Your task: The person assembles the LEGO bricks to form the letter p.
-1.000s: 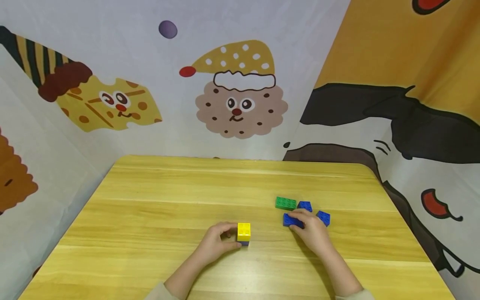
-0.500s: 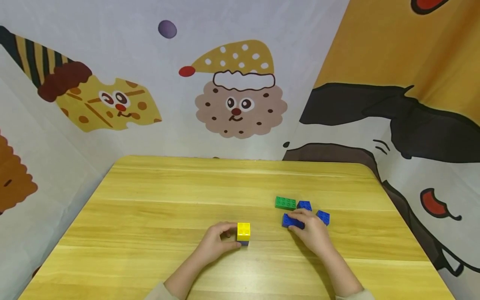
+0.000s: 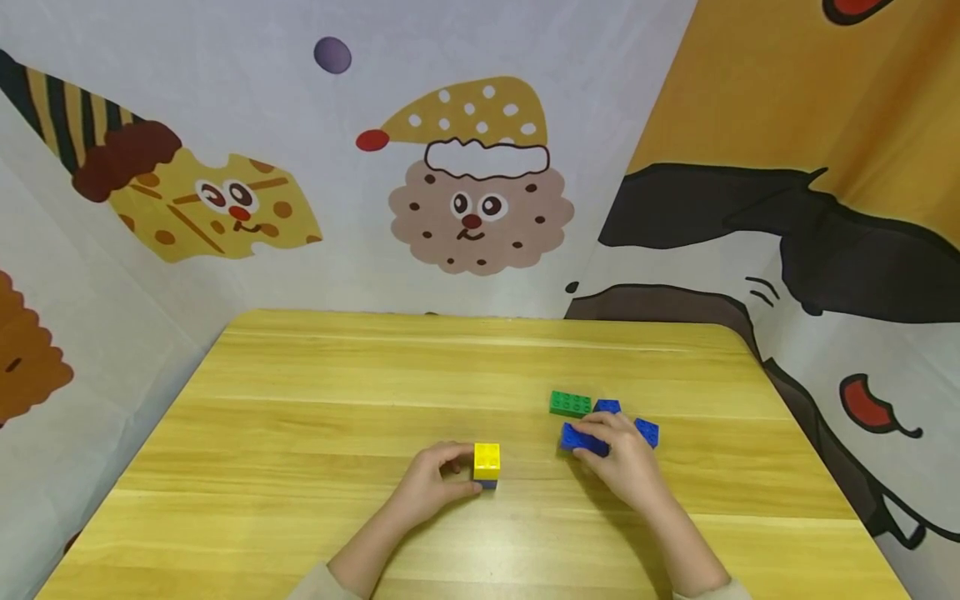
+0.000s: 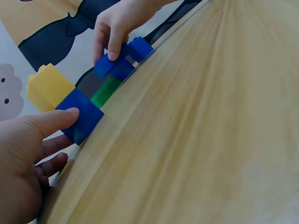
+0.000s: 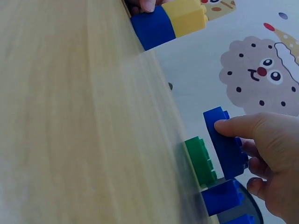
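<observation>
A yellow brick sits on top of a blue brick, making a small upright stack on the table. My left hand grips this stack from the left, thumb on the lower blue brick. Between thumb and fingers, my right hand pinches a long blue brick. In the right wrist view that brick is raised off the tabletop, studs facing up. Part of it is hidden by the fingers in the head view.
A green brick lies just behind the right hand. Two smaller blue bricks, one behind and one to the right, lie near it. The wooden table ends at a wall hung with cartoon-printed cloth.
The right hand has lifted the long blue brick slightly off the table. The left hand and its stack stay in place.
</observation>
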`<state>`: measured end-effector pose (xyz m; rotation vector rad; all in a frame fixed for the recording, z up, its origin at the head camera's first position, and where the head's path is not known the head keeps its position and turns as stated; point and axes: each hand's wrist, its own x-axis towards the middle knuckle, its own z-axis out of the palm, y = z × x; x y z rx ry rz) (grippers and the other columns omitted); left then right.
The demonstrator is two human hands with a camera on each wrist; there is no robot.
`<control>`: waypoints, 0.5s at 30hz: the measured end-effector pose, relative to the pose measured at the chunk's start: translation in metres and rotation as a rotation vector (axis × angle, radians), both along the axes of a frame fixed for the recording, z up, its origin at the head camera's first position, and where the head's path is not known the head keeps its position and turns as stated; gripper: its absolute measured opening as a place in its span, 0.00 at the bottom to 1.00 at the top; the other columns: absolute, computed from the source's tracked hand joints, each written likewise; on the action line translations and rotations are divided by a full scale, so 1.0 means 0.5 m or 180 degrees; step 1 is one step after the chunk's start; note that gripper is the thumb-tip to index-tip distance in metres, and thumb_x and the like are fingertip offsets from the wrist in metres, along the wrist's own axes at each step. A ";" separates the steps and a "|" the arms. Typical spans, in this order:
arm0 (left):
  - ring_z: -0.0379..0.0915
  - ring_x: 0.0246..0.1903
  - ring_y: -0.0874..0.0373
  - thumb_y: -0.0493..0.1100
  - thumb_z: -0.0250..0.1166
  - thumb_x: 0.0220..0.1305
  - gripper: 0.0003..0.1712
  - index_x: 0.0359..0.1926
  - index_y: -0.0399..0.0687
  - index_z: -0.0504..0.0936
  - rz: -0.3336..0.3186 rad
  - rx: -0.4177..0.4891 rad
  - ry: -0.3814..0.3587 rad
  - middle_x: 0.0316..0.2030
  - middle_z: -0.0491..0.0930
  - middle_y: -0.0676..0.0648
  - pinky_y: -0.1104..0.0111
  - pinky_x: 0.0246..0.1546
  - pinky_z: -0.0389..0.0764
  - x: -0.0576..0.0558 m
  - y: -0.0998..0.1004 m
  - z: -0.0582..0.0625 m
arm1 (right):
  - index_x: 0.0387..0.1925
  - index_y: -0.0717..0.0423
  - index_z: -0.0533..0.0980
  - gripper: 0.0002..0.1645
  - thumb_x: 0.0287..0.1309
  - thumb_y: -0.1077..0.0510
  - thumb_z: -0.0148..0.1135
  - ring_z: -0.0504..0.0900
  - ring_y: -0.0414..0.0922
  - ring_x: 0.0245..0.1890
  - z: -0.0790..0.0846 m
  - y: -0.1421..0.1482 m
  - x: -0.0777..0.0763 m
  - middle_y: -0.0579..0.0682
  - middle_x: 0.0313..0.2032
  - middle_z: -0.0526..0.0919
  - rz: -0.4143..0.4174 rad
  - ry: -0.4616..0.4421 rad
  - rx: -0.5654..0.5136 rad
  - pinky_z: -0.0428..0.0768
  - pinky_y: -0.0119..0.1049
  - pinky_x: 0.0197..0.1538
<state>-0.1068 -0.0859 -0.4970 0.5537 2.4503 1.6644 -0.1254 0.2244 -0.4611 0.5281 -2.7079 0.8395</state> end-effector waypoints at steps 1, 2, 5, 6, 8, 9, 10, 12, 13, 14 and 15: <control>0.72 0.40 0.57 0.44 0.75 0.50 0.26 0.51 0.46 0.81 0.0001 0.0000 0.0001 0.44 0.80 0.55 0.66 0.43 0.76 0.000 0.000 0.000 | 0.45 0.55 0.83 0.22 0.44 0.61 0.76 0.74 0.48 0.48 0.003 -0.002 0.001 0.47 0.46 0.81 0.0004 -0.0001 -0.0005 0.77 0.47 0.46; 0.72 0.40 0.57 0.44 0.75 0.50 0.26 0.51 0.46 0.81 0.0000 -0.0002 0.0000 0.44 0.80 0.55 0.66 0.43 0.76 0.000 0.000 0.000 | 0.45 0.55 0.84 0.22 0.44 0.61 0.77 0.73 0.47 0.48 0.007 -0.004 0.003 0.47 0.45 0.81 0.0007 0.0000 -0.0014 0.77 0.47 0.46; 0.72 0.40 0.56 0.44 0.75 0.50 0.25 0.51 0.46 0.81 -0.0001 0.0010 -0.0007 0.44 0.80 0.54 0.66 0.44 0.76 -0.001 -0.001 0.000 | 0.45 0.54 0.84 0.22 0.43 0.61 0.77 0.72 0.45 0.48 0.017 -0.008 0.007 0.45 0.45 0.81 0.0024 0.0012 -0.0062 0.76 0.45 0.45; 0.72 0.40 0.56 0.44 0.75 0.50 0.25 0.51 0.46 0.81 0.0000 0.0018 -0.0010 0.44 0.80 0.54 0.65 0.44 0.76 -0.001 -0.001 -0.001 | 0.45 0.53 0.84 0.22 0.43 0.61 0.77 0.71 0.44 0.48 0.021 -0.010 0.008 0.45 0.45 0.81 0.0032 0.0024 -0.0085 0.76 0.44 0.45; 0.72 0.41 0.56 0.44 0.75 0.50 0.25 0.51 0.46 0.81 0.0000 0.0033 -0.0022 0.44 0.80 0.54 0.65 0.44 0.76 -0.001 -0.001 -0.001 | 0.44 0.53 0.84 0.22 0.43 0.60 0.78 0.70 0.44 0.48 0.028 -0.013 0.011 0.44 0.45 0.81 0.0047 0.0045 -0.0132 0.75 0.44 0.46; 0.72 0.41 0.56 0.44 0.75 0.50 0.25 0.51 0.46 0.81 0.0000 0.0038 -0.0025 0.44 0.80 0.54 0.65 0.44 0.76 -0.001 -0.002 -0.001 | 0.44 0.53 0.84 0.22 0.42 0.60 0.78 0.70 0.44 0.49 0.032 -0.015 0.012 0.44 0.45 0.81 0.0053 0.0056 -0.0151 0.75 0.45 0.46; 0.72 0.41 0.56 0.44 0.75 0.50 0.25 0.51 0.46 0.81 0.0002 0.0042 -0.0026 0.45 0.80 0.54 0.65 0.44 0.76 -0.001 -0.002 -0.002 | 0.44 0.53 0.84 0.22 0.42 0.61 0.78 0.70 0.44 0.49 0.035 -0.017 0.013 0.44 0.45 0.81 0.0060 0.0063 -0.0174 0.75 0.45 0.46; 0.72 0.41 0.56 0.44 0.75 0.50 0.25 0.51 0.46 0.81 0.0003 0.0040 -0.0023 0.45 0.80 0.54 0.65 0.44 0.76 -0.001 -0.002 -0.002 | 0.43 0.53 0.84 0.22 0.42 0.61 0.78 0.70 0.45 0.50 0.042 -0.020 0.015 0.44 0.44 0.81 0.0075 0.0080 -0.0223 0.75 0.47 0.47; 0.72 0.41 0.56 0.44 0.75 0.50 0.25 0.51 0.46 0.81 0.0003 0.0039 -0.0016 0.45 0.80 0.54 0.65 0.44 0.76 -0.001 -0.002 -0.002 | 0.43 0.53 0.84 0.22 0.42 0.61 0.78 0.70 0.45 0.50 0.046 -0.022 0.017 0.44 0.44 0.81 0.0081 0.0085 -0.0242 0.75 0.47 0.48; 0.72 0.41 0.56 0.44 0.75 0.50 0.25 0.51 0.46 0.81 0.0004 0.0034 -0.0011 0.44 0.80 0.54 0.65 0.44 0.76 -0.001 -0.001 -0.002 | 0.43 0.53 0.84 0.22 0.41 0.61 0.78 0.70 0.46 0.51 0.049 -0.024 0.017 0.44 0.44 0.81 0.0088 0.0097 -0.0259 0.75 0.48 0.48; 0.72 0.41 0.56 0.44 0.75 0.50 0.26 0.51 0.46 0.81 0.0004 0.0032 -0.0005 0.44 0.80 0.54 0.65 0.44 0.76 -0.001 -0.001 -0.002 | 0.43 0.53 0.84 0.22 0.41 0.61 0.78 0.71 0.46 0.51 0.052 -0.026 0.018 0.44 0.45 0.81 0.0096 0.0100 -0.0280 0.75 0.49 0.49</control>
